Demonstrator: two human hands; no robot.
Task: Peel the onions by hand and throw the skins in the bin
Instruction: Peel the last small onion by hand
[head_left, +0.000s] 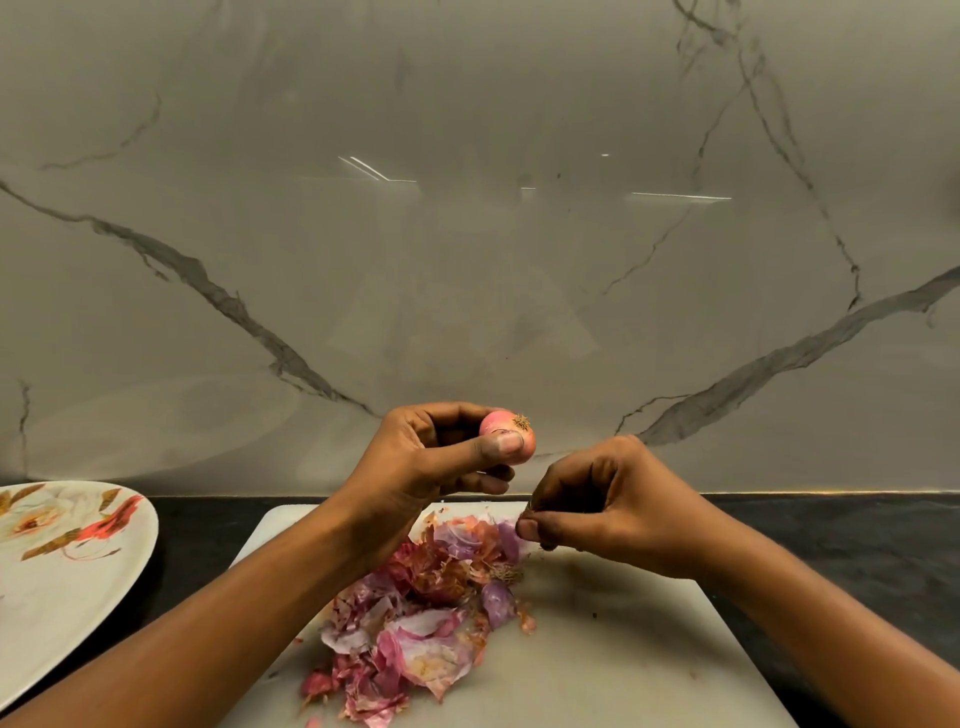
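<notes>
Small pink onion, root end up, is sitting raised above the cutting board. Left hand is gripping it between thumb and curled fingers. Right hand, fingers curled, is pinching a thin scrap, too small to identify. Skins are lying piled on the board. Floral plate is resting at left on the dark counter.

Single head-worn view, wide-angle. The cutting board is looked down on from close above; the marble wall is faced squarely, filling the upper frame.
</notes>
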